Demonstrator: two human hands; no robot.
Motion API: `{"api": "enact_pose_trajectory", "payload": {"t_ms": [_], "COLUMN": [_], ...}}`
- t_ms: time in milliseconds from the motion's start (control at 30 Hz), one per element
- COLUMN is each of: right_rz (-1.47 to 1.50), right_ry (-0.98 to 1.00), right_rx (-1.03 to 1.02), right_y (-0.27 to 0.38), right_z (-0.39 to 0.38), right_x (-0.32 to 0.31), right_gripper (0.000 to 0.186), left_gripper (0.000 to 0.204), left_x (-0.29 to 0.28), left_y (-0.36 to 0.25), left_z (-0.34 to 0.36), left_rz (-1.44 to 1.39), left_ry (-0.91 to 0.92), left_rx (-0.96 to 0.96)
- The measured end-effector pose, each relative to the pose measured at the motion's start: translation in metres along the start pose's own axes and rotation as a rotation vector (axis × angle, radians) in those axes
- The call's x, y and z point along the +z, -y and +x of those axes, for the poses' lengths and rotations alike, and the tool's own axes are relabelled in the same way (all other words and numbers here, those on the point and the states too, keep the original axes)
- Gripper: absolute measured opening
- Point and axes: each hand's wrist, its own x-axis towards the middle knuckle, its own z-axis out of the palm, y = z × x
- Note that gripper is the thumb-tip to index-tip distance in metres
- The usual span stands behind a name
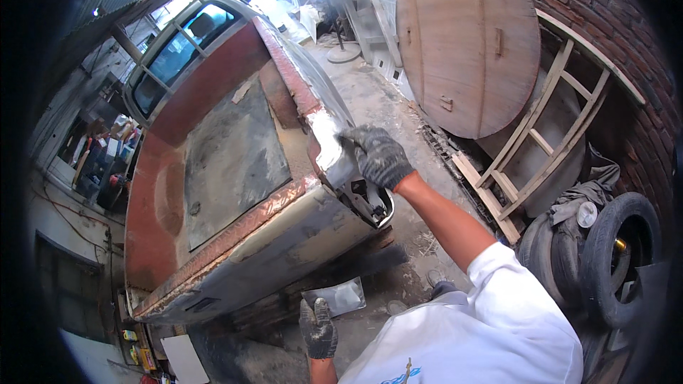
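- Your truck [302, 156] sits in a cluttered workshop on a dusty concrete floor [373, 96], with a brick wall [612, 21] on the right.
- A round wooden panel [455, 43] and a curved wooden frame [541, 141] lean along that side; tyres [597, 256] stand nearer you, a grey cloth [569, 206] draped on them.
- Between the truck's right side and the leaning wood, you have a strip of floor running toward the bright far end.
- The tailgate [277, 249] crosses in front of you, its top edge rough and rusty; the bed behind it is open above, a dark mat [238, 163] lying inside.
- Your gloved right hand [380, 156] bends its fingers against the rear right corner; you cannot tell whether it grasps anything.
- Your gloved left hand [319, 328], below the tailgate, clasps a clear sheet [345, 297] bearing something whitish.
- The corner's patch [327, 141] looks bright white beside worn red paint, above an open lamp hole [366, 199].
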Motion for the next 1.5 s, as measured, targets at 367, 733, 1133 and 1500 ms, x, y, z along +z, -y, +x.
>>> {"api": "enact_pose_trajectory", "payload": {"t_ms": [367, 733, 1133, 1500], "right_rz": [0.389, 0.572, -0.041, -0.271], "right_ry": [0.131, 0.543, 0.575, 0.083], "right_rx": [0.092, 0.178, -0.099, 0.343], "right_y": [0.056, 0.073, 0.028, -0.079], "right_z": [-0.061, -0.095, -0.103, -0.04], "right_x": [-0.077, -0.102, -0.076, 0.003], "right_gripper": [0.026, 0.027, 0.026, 0.042], "left_gripper": [0.046, 0.03, 0.047, 0.045], "left_x": [0.008, 0.037, 0.007, 0.011], "left_y": [-0.036, -0.075, -0.049, -0.039], "left_z": [0.021, 0.046, 0.047, 0.029], "left_rz": [-0.3, -0.303, -0.559, -0.536], "left_ry": [0.026, 0.099, -0.197, -0.205], "left_rx": [0.059, 0.116, -0.046, -0.026]}}
